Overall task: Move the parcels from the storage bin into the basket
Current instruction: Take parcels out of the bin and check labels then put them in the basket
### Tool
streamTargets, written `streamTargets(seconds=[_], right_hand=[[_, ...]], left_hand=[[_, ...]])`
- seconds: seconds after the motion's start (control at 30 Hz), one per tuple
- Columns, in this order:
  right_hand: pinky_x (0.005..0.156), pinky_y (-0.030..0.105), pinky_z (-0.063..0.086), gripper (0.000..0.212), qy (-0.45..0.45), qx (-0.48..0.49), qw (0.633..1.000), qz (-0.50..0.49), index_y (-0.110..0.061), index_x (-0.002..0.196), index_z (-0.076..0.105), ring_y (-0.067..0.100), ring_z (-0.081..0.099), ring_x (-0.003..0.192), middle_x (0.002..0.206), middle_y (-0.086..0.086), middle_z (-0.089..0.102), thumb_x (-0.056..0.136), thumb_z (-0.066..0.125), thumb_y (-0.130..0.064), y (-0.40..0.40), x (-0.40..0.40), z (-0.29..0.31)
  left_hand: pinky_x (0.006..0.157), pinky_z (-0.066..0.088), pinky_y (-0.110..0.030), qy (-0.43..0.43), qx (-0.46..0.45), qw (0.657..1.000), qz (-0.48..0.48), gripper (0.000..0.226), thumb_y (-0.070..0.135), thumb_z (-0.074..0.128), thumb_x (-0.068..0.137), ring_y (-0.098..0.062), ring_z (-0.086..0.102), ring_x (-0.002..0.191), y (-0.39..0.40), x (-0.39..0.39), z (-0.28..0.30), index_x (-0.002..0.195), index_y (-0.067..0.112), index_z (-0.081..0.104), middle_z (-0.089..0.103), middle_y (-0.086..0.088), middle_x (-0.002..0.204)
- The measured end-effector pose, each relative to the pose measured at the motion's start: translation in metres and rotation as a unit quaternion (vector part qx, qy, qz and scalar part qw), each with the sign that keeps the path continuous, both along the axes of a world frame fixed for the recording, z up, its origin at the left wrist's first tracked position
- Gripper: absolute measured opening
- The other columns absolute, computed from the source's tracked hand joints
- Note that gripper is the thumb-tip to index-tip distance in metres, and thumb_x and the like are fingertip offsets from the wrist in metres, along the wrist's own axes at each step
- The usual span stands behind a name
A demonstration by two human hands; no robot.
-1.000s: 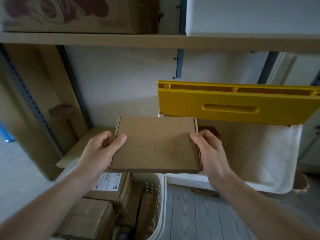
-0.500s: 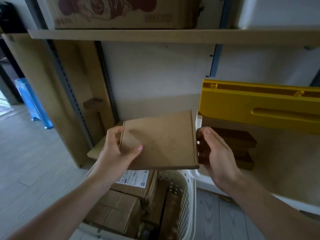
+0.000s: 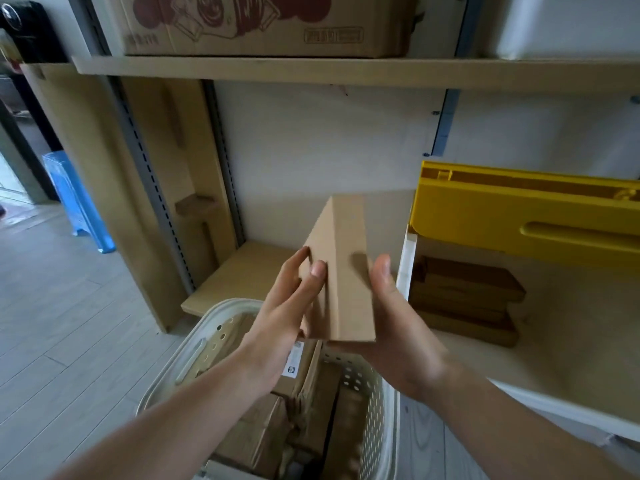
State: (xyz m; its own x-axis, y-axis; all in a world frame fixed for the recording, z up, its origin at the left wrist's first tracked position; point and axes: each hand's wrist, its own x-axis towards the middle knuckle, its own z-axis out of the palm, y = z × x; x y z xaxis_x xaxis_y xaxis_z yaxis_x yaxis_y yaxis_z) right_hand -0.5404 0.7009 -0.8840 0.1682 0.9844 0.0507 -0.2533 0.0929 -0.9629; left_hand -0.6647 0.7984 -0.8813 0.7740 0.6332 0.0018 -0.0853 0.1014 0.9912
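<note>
Our two bare forearms reach forward, converging. Our left hand has fingers extended, thumb pressing flat. Our right hand cups palm-up beneath, thumb raised alongside. Both hold the same parcel between them.

Above me a wooden shelf board carries a cardboard box with red print, and a white container sits to its right. Grey slotted uprights run down the rack, with a blue bracket on the white back wall. Off to my left: blue plastic stool on the pale plank floor, black appliance top corner.
</note>
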Motion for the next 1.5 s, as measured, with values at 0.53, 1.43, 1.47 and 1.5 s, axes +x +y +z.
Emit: streamTargets(seconds=[0.53,1.43,1.47,1.5], right_hand=[[0.084,0.012,0.05,0.068,-0.284,-0.055,0.927,-0.239,-0.04,0.142,0.045,-0.015,0.05,0.114,0.131,-0.02,0.055,0.082,0.076,-0.048,0.011,0.014,-0.015],[0.083,0.039,0.063,0.051,-0.257,-0.02,0.912,-0.319,-0.036,0.126,0.042,0.017,0.069,0.099,0.108,-0.011,0.065,0.089,0.075,-0.023,0.008,0.015,-0.008],[0.083,0.039,0.063,0.051,-0.257,-0.022,0.912,-0.319,-0.036,0.125,0.042,0.016,0.069,0.098,0.108,-0.012,0.066,0.089,0.075,-0.023,0.008,0.015,-0.008],[0.082,0.038,0.063,0.051,-0.256,-0.022,0.913,-0.318,-0.037,0.125,0.042,0.017,0.07,0.098,0.108,-0.011,0.066,0.089,0.075,-0.023,0.008,0.015,-0.008]], left_hand=[[0.08,0.062,-0.034,-0.081,-0.096,0.99,-0.059,0.031,0.043,0.05,0.089,-0.02,0.074,0.102,0.015,-0.02,0.009,0.096,0.04,0.08,0.077,0.001,0.111],[0.098,0.053,-0.056,-0.023,-0.033,0.967,0.253,0.016,0.036,0.057,0.1,-0.023,0.071,0.108,0.053,-0.035,-0.003,0.111,0.029,0.067,0.078,0.001,0.106],[0.097,0.054,-0.056,-0.023,-0.025,0.965,0.259,0.017,0.036,0.057,0.1,-0.023,0.071,0.108,0.054,-0.035,-0.004,0.114,0.03,0.066,0.078,0.002,0.105],[0.095,0.056,-0.055,-0.024,-0.018,0.964,0.263,0.019,0.035,0.057,0.101,-0.021,0.071,0.107,0.054,-0.034,-0.005,0.118,0.033,0.064,0.077,0.003,0.105]])
